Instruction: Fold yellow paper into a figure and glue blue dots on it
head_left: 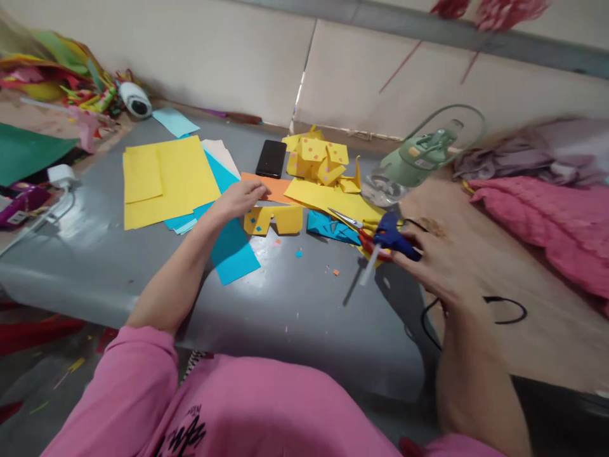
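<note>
My right hand (435,260) grips a blue hot glue gun (392,233), and a whitish glue stick juts from it toward me. Just beyond it are scissors (349,219) with red handles, partly covered by the gun. My left hand (240,198) rests over the orange paper (276,188) with its fingers stretched out. Below its fingertips lies a yellow paper cutout (290,220), notched in the middle, with small blue pieces on its left part. A folded blue paper strip (328,227) lies right of that cutout. Yellow paper (342,198) lies behind the strip.
Yellow sheets (183,181) and blue paper (233,254) lie to the left. A black phone (271,158), a dotted yellow paper model (316,158) and a green-topped bottle (413,158) stand or lie at the back. Paper scraps (299,254) dot the grey table (285,317). Pink cloth (552,216) lies right.
</note>
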`<state>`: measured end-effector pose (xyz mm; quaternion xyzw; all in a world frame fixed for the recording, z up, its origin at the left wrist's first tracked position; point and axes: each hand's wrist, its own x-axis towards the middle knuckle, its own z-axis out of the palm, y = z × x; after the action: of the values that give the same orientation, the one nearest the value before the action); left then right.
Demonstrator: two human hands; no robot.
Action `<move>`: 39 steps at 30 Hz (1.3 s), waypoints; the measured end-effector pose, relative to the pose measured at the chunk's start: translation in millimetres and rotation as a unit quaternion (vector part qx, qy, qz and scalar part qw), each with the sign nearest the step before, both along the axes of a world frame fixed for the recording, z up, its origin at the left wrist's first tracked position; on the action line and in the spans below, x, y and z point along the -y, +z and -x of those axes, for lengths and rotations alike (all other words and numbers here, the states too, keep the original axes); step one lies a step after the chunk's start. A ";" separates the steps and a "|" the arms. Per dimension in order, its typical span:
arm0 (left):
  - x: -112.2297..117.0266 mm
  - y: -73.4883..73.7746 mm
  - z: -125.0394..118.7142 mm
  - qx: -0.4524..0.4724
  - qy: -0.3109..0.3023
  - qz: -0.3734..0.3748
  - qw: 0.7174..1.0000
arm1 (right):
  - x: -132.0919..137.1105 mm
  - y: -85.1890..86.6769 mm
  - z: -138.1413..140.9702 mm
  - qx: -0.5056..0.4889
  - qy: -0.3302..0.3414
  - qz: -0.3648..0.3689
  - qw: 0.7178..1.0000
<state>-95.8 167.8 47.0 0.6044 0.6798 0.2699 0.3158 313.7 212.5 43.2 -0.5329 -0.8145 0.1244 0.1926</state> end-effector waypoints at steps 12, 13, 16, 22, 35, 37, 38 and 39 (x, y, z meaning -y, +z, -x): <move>0.4 -4.7 -7.2 -0.005 -0.025 0.031 0.999 | 34.1 2.5 124.2 -0.185 0.123 0.210 0.952; 0.2 -5.3 -7.3 -0.011 -0.033 0.027 0.999 | 33.0 -0.7 130.6 -0.160 0.141 0.174 0.961; -0.9 -7.0 -7.6 -0.020 -0.056 0.023 0.998 | 31.4 -7.5 137.5 -0.110 0.157 0.088 0.977; -2.3 -12.2 -10.6 -0.010 -0.065 0.032 0.997 | 42.2 -13.1 140.3 -0.062 0.148 0.030 0.987; -0.8 -12.0 -15.8 -0.007 -0.047 0.047 0.998 | 50.5 -15.5 146.2 -0.025 0.141 -0.009 0.990; -0.6 -12.7 -16.1 -0.005 -0.049 0.048 0.998 | 51.1 -15.2 146.9 -0.022 0.139 -0.002 0.990; -0.5 -12.8 -16.2 -0.005 -0.050 0.048 0.998 | 51.4 -15.0 147.3 -0.020 0.139 0.002 0.990; -0.2 -12.6 -16.5 -0.004 -0.052 0.047 0.998 | 51.6 -14.7 147.6 -0.017 0.137 0.006 0.990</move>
<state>-79.4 168.0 34.4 0.6245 0.6607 0.2187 0.3545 166.1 161.0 28.5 -0.4154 -0.8756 0.1636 0.1845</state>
